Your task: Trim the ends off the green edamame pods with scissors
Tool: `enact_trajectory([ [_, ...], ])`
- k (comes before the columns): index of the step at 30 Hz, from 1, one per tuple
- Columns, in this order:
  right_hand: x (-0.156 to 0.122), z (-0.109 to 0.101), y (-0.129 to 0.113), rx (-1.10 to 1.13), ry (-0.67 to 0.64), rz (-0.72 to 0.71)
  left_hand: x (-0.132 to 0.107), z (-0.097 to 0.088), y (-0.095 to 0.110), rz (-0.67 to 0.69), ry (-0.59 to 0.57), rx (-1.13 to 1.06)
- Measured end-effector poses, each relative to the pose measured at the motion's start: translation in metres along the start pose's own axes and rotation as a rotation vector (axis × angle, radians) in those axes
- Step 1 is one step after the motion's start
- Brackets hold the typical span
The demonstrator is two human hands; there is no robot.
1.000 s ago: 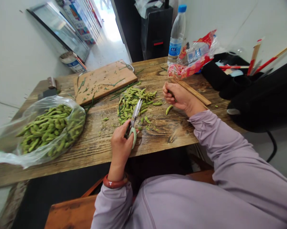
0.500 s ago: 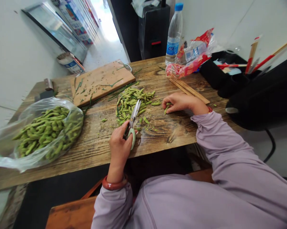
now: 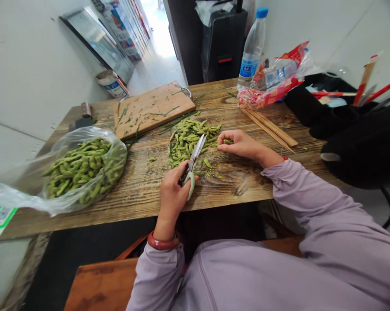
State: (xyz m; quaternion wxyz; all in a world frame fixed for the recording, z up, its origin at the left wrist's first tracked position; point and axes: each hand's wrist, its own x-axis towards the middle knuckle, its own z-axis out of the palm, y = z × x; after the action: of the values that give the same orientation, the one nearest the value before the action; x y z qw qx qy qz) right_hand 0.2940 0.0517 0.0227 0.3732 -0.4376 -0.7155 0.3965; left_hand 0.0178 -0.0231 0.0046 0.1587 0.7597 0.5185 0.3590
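One wooden table [image 3: 143, 190] carries the whole layout, its middle lying straight in front of the person, presumably because both hands reach there easily. The plastic bag [image 3: 20, 192] sits at the left, its film spread loosely about the bagged pods [image 3: 81, 166], which seems to leave them accessible. The cutting board [image 3: 152, 108], strewn with green scraps, lies toward the far edge, likely to leave the nearer wood for the arms. Nearer the person, the pile of pods [image 3: 190, 140] is heaped between the two hands, probably for convenience to either. The left hand [image 3: 174, 188] has its fingers wrapped round the handles of the scissors [image 3: 192, 164]; the blades stand nearly together and point away over the pile, an angle that probably suits a bent wrist. The right hand [image 3: 242, 143] is at the pile's right edge, thumb and forefinger curled toward each other; green shows in their gap, but I cannot tell whether a pod is pinched or merely lies behind. One loose pod [image 3: 208, 163] rests just beside the blades, above small trimmings [image 3: 217, 175] scattered on the wood.
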Motion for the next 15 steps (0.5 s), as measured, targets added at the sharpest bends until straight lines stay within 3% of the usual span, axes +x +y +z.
enact_trajectory([
  [5, -0.002, 0.010, -0.007, 0.118, 0.017, 0.049, 0.000, 0.001, 0.000, 0.043, -0.059, -0.021],
  [15, -0.005, 0.012, -0.016, 0.135, 0.027, 0.037, 0.000, 0.001, -0.001, 0.066, -0.086, -0.011],
])
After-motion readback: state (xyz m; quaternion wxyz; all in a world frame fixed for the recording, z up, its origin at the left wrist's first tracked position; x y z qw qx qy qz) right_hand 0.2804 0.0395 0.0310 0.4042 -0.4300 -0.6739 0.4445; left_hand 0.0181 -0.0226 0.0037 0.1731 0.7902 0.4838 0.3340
